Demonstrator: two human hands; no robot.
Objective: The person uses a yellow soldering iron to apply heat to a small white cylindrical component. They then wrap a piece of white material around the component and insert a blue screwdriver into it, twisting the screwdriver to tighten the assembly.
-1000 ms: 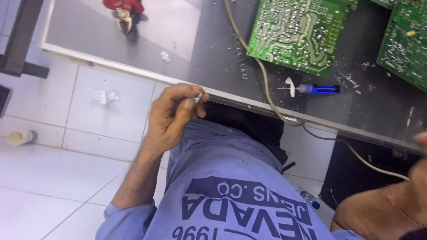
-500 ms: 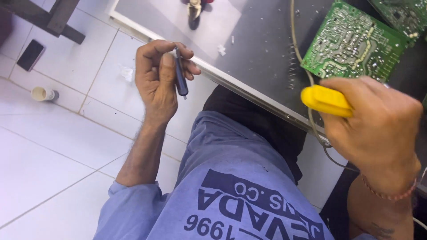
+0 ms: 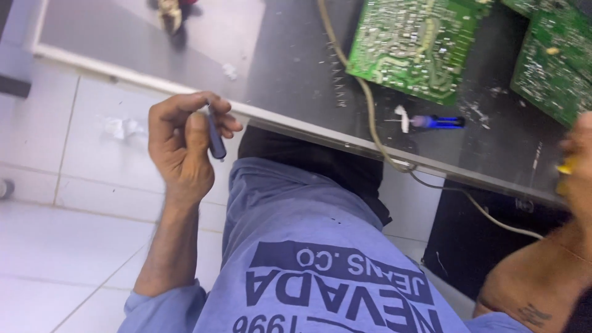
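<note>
My left hand is raised beside the front edge of a dark glass table and grips a thin dark pen-like tool between thumb and fingers. My right hand shows only at the right edge of the view, closed around a yellow handle; the rest of that tool is hidden. A green circuit board lies on the table, solder side up, with a second green board to its right. A small blue tool lies below the first board.
A beige cable runs across the table and drops over its front edge. A red and cream object sits at the table's far side. White floor tiles lie to the left, with a crumpled scrap of paper. A dark box stands under the table.
The view has swung to the right. My right hand with the yellow handle has moved from the middle right out to the frame's edge. My left hand keeps hold of the dark tool.
</note>
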